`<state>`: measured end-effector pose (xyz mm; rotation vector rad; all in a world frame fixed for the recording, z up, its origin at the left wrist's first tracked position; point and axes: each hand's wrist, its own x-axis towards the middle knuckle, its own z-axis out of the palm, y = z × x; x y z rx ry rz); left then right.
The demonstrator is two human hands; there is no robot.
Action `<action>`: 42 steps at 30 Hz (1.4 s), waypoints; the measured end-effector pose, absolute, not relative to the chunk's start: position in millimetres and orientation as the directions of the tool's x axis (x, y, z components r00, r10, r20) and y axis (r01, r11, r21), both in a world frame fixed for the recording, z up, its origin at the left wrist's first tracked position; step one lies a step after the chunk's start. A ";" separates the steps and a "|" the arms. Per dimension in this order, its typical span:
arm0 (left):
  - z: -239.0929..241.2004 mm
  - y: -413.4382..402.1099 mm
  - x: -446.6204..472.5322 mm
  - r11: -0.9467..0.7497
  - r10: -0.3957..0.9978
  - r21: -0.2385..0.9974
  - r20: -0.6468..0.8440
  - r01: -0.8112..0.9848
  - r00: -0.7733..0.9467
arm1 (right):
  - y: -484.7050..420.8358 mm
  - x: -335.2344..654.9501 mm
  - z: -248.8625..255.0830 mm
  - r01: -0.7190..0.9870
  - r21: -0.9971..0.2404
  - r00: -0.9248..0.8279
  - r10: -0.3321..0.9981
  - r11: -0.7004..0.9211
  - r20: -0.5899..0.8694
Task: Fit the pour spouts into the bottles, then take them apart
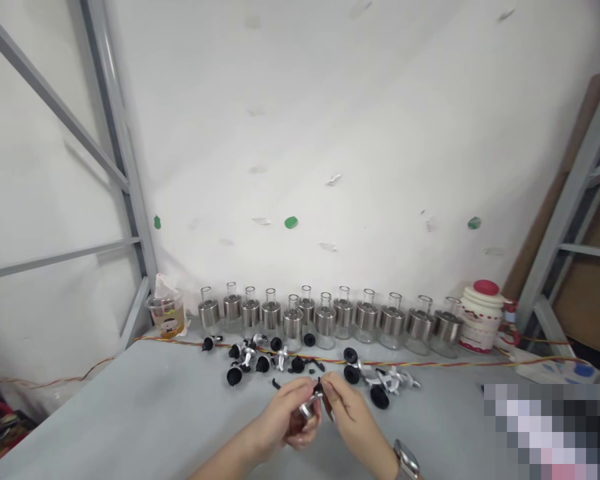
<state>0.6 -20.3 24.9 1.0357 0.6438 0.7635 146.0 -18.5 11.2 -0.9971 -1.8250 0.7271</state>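
Note:
Near the front of the table, my left hand (291, 412) is closed around a silver pourer spout (308, 407). My right hand (344, 404), a watch on its wrist, pinches at a small black piece (319, 385) on top of the spout. Fingers cover much of both parts. Just beyond the hands lie loose black-and-silver pourer spouts (263, 363), several to the left and several more with black stoppers (379, 397) to the right. A thin black piece (276, 383) lies close to my left hand.
Glass bottles with steel sleeves (325, 320) line the wall. A twisted red-yellow wire (330, 361) crosses the table in front of them. A plastic cup (167, 316) stands left, a white jar with red lid (481, 320) right. Grey metal posts (130, 160) flank the table (145, 407).

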 end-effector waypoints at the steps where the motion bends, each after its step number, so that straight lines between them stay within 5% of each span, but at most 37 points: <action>1: 24.8 -19.6 1.0 0.297 0.814 0.924 -0.112 -0.242 0.570 | -17.8 147.0 12.3 0.324 -0.806 -0.274 0.864 0.496 0.422; 7: 32.2 -10.4 -4.0 0.178 0.935 0.945 -0.076 -0.276 0.346 | 0.1 160.9 13.9 0.315 -0.851 -0.171 0.907 0.421 0.385; 13: 37.6 -1.6 -13.5 0.127 0.981 0.920 -0.061 -0.370 0.184 | 14.9 165.6 -5.7 0.562 -0.663 -0.330 0.868 0.496 0.370; 22: 39.7 -6.7 -9.1 0.024 0.971 0.953 0.049 -0.302 0.234 | 15.9 158.5 -9.1 0.617 -0.658 -0.301 0.902 0.431 0.309; 29: 38.8 2.5 -15.7 -0.020 0.981 0.923 0.092 -0.384 0.169 | 21.0 160.8 -5.9 0.640 -0.529 -0.349 0.824 0.557 0.446; 34: 37.2 1.6 -15.7 0.021 0.971 0.894 0.088 -0.447 0.220 | 23.5 157.4 -8.4 0.614 -0.492 -0.458 0.786 0.617 0.415; 42: 36.6 -1.4 -12.4 0.075 0.962 0.885 0.057 -0.460 0.267 | 27.2 156.3 -20.3 0.671 -0.574 -0.275 0.877 0.468 0.394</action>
